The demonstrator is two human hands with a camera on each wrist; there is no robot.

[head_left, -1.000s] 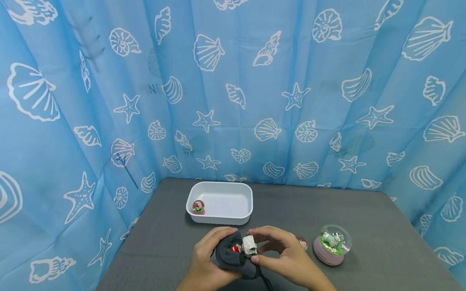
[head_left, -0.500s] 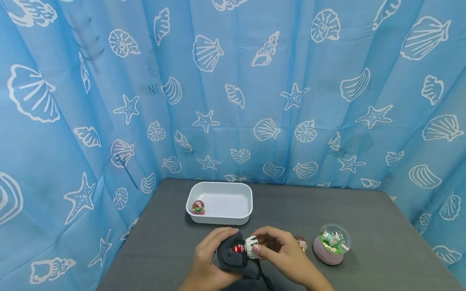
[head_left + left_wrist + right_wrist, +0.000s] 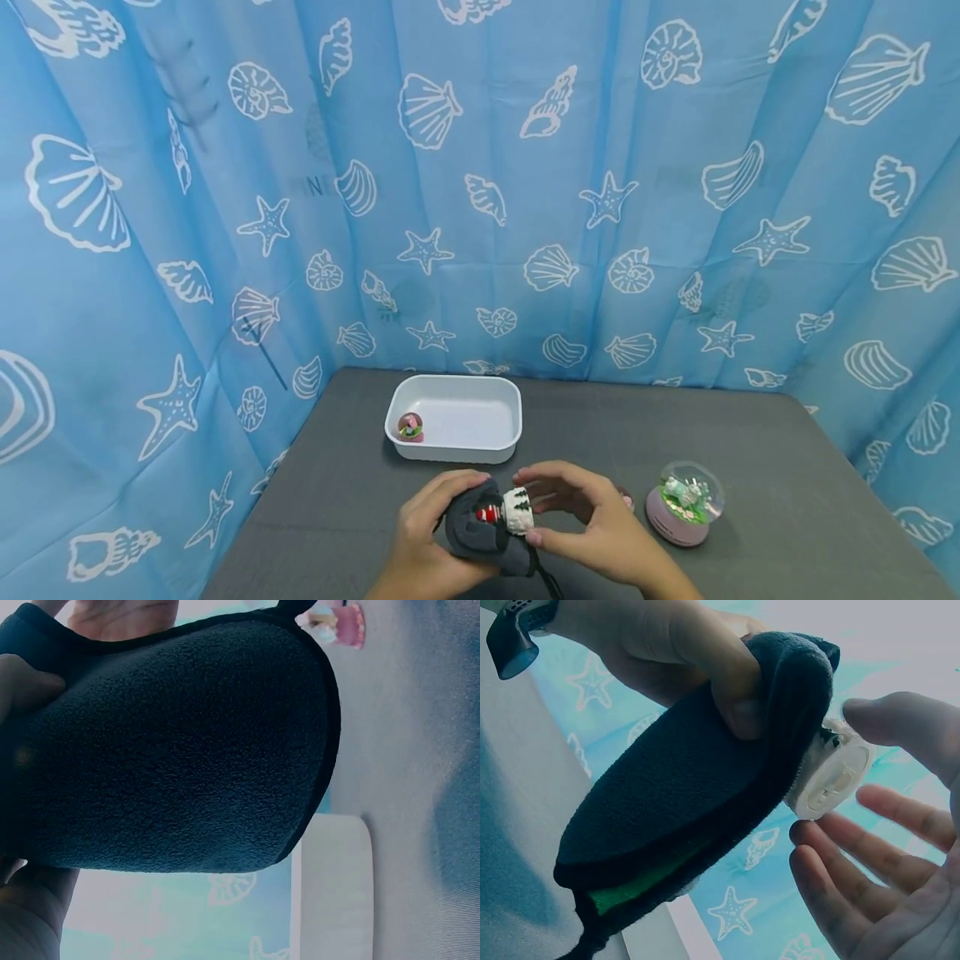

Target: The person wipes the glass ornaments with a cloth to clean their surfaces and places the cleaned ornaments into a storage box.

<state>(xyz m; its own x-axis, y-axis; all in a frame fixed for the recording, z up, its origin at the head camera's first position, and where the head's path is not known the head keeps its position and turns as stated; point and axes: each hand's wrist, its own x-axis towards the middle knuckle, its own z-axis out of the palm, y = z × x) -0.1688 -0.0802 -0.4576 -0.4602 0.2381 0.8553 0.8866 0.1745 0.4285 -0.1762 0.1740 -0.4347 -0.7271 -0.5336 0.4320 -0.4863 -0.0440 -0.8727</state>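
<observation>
Finding the white base's underside (image 3: pixel 838 784) mid-right in right-wrist view only, I see left hand (image 3: pixel 427 533) gripping dark cloth (image 3: pixel 187 750); right hand (image 3: pixel 596 529) loosens its earlier pinch, fingers spread.

- I can't see the far end of the white-based ornament (image 3: pixel 519 511), inside the dark cloth (image 3: pixel 180 750).
- The right hand (image 3: pixel 606 525) hides most of a small ornament (image 3: pixel 627 498) (I get a sliver).
- Markings on the lilac-based globe (image 3: pixel 678 518) are too small for me.

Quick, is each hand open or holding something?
Left hand: holding a dark grey fleece cloth around a round white-based ornament.
Right hand: open beside the ornament; whether it touches is unclear.
</observation>
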